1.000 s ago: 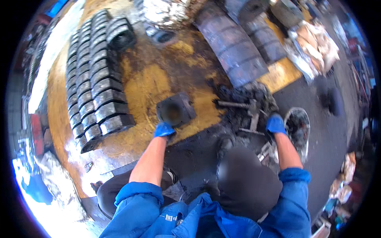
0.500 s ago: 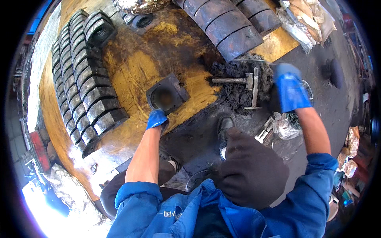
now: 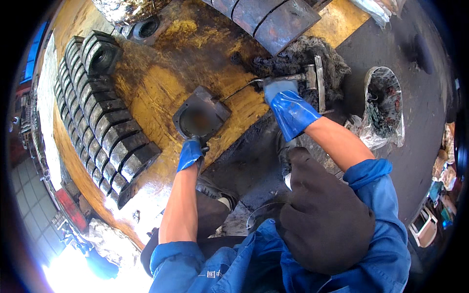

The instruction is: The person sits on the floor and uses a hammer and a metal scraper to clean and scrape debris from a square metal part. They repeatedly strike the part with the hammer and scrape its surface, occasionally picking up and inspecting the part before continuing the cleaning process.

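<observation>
While the person crouches at the near edge of a greasy yellow metal platform (image 3: 161,93), both hands are gloved in blue and engaged with separate items. The left hand (image 3: 189,154) is closed on the near edge of a dark square metal block (image 3: 200,115) with a round bore through its middle; the block lies flat on the platform, near its centre. The right hand (image 3: 288,105) reaches farther and to the right, its fingers wrapped over the handle end of a grimy hammer-like tool (image 3: 298,78) that lies on a heap of black greasy rags (image 3: 303,61). How firmly that hand grips the tool cannot be told, as the glove hides the contact. A thin wire (image 3: 239,90) runs along the platform between the block and the right hand.

To the left of the block, a long double row of dark curved metal segments (image 3: 102,122) runs from far to near along the platform. At the far edge lie large rusted curved plates (image 3: 273,17). To the right, on the dark floor, stands a bag (image 3: 383,110) lined with plastic and soiled with black grease. The person wears blue work clothing, sleeves rolled above the forearms, and a dark cap (image 3: 322,219).
</observation>
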Available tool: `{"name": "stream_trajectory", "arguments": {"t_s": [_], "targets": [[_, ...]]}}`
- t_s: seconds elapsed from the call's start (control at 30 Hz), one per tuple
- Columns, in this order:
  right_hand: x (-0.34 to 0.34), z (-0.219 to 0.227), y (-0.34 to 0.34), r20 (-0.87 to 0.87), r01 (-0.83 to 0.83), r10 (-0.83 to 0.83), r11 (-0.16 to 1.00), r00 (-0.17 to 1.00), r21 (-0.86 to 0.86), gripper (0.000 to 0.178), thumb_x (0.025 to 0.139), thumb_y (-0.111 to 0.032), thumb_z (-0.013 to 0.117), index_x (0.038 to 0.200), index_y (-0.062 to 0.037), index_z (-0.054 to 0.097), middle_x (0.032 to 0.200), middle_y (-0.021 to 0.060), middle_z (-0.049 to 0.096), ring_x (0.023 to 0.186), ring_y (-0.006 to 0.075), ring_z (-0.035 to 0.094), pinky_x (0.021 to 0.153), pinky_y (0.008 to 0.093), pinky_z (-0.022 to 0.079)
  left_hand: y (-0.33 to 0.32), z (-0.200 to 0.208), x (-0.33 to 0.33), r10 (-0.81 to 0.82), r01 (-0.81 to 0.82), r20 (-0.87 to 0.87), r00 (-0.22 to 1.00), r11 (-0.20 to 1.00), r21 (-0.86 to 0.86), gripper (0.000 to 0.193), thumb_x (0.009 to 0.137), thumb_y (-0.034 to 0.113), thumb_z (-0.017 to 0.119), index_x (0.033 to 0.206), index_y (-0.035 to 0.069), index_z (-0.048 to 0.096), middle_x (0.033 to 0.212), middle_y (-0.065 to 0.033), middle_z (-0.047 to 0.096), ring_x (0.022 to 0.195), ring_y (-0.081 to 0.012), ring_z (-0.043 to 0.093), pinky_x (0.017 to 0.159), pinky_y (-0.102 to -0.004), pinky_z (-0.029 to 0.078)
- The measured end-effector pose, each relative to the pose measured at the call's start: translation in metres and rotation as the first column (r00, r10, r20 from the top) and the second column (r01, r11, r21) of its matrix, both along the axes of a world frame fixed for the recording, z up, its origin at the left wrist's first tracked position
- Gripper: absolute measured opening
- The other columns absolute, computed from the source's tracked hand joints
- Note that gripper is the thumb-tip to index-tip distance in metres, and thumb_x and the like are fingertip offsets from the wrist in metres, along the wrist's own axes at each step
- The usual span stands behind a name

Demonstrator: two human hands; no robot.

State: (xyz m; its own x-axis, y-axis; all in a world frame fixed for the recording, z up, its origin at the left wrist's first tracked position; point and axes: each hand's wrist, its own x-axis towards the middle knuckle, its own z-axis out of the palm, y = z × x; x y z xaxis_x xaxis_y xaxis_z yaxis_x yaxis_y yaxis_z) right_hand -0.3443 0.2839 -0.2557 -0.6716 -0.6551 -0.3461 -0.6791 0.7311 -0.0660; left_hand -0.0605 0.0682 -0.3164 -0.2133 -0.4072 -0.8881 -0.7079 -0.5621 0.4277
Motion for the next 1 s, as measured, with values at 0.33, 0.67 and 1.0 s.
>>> {"name": "stream_trajectory", "arguments": {"t_s": [0.33, 0.67, 1.0], "targets": [[0.0, -0.023, 0.01, -0.142, -0.098, 0.082, 0.989, 0.987, -0.11, 0.018, 0.081, -0.018, 0.055, 0.09, -0.0071, 0.067, 0.082, 0.0144, 0.069, 0.072, 0.032, 0.067, 0.062, 0.0488, 0.051, 0.004, 0.004, -0.004, -0.045, 0.046, 0.013, 0.999, 0.999, -0.024, 0.033, 0.1, 0.036, 0.041, 0.108, 0.007, 0.056, 0.095, -0.0089, 0.066, 0.06, -0.0159, 0.061, 0.047, -0.0264, 0.042], [0.041, -0.011, -0.046, 0.279, 0.004, -0.018, 0.999, 0.96, 0.05, 0.029, 0.093, -0.019, 0.045, 0.116, -0.0057, 0.058, 0.1, 0.018, 0.068, 0.092, 0.0325, 0.067, 0.076, 0.049, 0.051, 0.001, -0.003, 0.002, -0.105, 0.108, 0.027, 0.994, 0.986, -0.13, 0.036, 0.1, 0.034, 0.042, 0.105, 0.001, 0.056, 0.092, -0.0118, 0.064, 0.059, -0.0175, 0.057, 0.048, -0.0285, 0.04], [0.0, -0.112, -0.01, 0.464, -0.15, 0.248, 0.96, 0.85, -0.238, 0.017, 0.077, -0.013, 0.06, 0.083, 0.0005, 0.068, 0.086, 0.0209, 0.067, 0.073, 0.0316, 0.065, 0.067, 0.042, 0.05, 0.008, 0.005, -0.009, -0.009, 0.008, -0.003, 1.0, 0.989, -0.148, 0.048, 0.097, 0.039, 0.048, 0.108, -0.006, 0.06, 0.091, -0.0162, 0.066, 0.068, -0.0243, 0.065, 0.053, -0.0375, 0.046]]}}
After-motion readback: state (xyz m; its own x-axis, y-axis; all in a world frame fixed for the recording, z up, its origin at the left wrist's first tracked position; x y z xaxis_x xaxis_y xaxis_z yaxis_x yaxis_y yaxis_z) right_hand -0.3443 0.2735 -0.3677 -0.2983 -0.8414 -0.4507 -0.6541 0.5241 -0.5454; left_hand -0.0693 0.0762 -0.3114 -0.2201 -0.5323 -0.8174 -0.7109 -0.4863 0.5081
